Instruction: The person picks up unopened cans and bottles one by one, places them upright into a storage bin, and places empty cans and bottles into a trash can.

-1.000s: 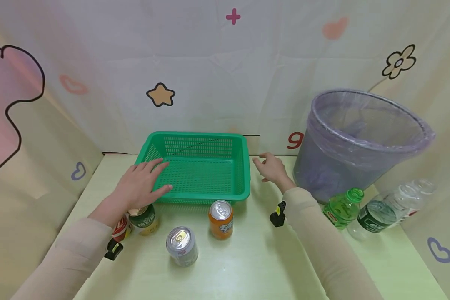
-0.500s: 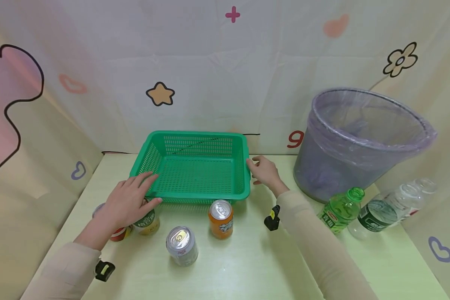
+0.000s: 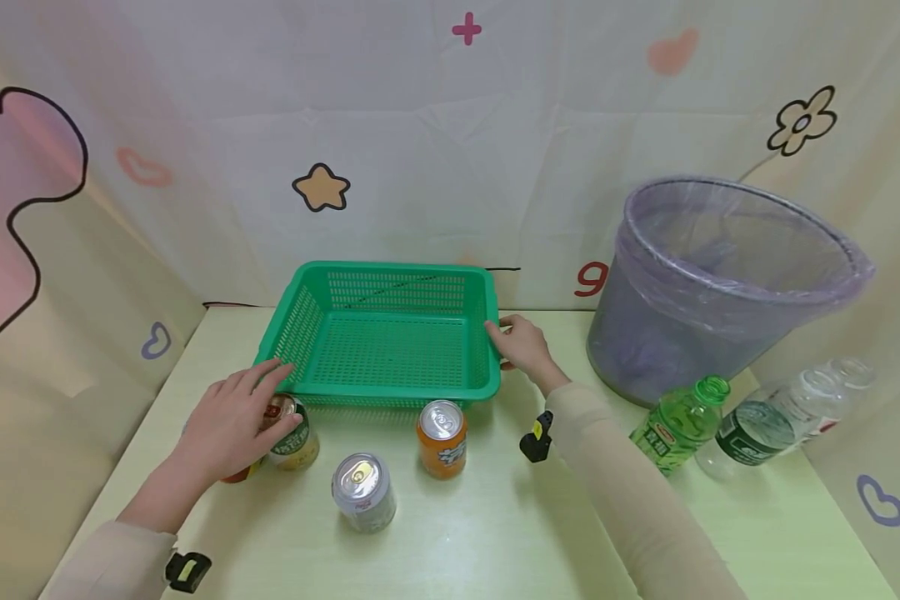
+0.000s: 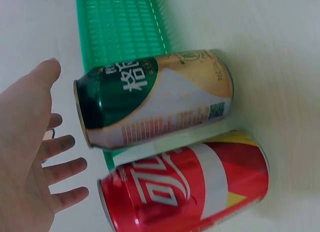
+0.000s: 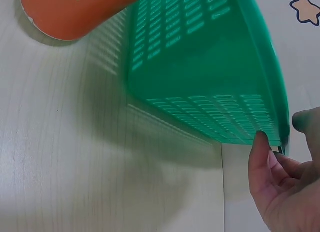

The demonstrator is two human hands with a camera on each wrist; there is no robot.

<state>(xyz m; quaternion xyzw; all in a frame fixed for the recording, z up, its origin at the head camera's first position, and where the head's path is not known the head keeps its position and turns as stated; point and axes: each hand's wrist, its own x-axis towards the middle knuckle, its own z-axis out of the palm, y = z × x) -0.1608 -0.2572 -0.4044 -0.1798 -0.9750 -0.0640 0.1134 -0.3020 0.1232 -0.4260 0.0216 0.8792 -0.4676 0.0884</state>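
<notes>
Green basket (image 3: 390, 352): rectangular, smooth-rimmed, slotted plastic.

Your right hand (image 5: 295, 187) holds the rim of the green basket (image 5: 200, 66), thumb on one side and curled fingers on the other. The basket's shadow falls across the pale counter (image 5: 75, 142). Near it is what seems an orange can (image 5: 75, 11), partly cropped; a star (image 5: 306, 9) marks the backdrop (image 5: 305, 56).

In the head view, the left hand (image 3: 228, 421) covers most of the red cola can (image 4: 187, 189), cropped below in the left wrist view. The right wrist view crops the orange can (image 5: 65, 14) above. The silver can (image 3: 367, 497) bears illegibly small print.
</notes>
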